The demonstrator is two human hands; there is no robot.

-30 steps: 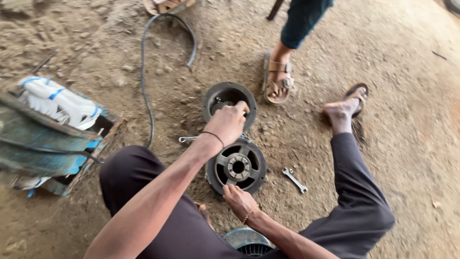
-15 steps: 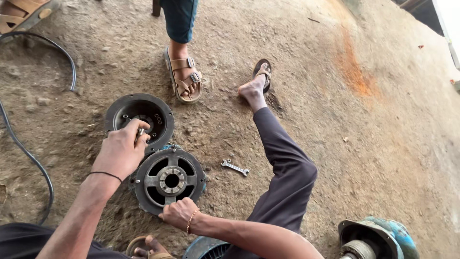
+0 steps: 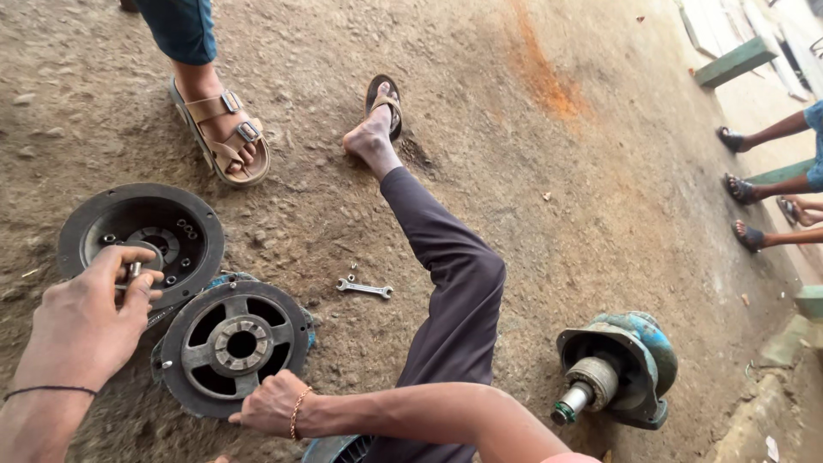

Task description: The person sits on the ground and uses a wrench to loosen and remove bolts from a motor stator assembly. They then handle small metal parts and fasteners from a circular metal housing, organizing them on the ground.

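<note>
Left hand [image 3: 86, 313] is curled, fingertips pinched on a small metal bolt [image 3: 134, 271], held over the near rim of the black dished cover [image 3: 193, 225]; loose small parts are seen in its hollow. Right hand [image 3: 267, 403] is pressed flat-fingered on the lower edge of the spoked flange [image 3: 233, 346], which lies on the dirt floor [image 3: 549, 197], touching the cover. A wrench [image 3: 364, 288] lies just beside. A blue pump body [image 3: 619, 366] rests well apart, open ground between.

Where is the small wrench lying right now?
The wrench lies on the dirt just right of the spoked round cover, beside the person's outstretched leg.
</note>
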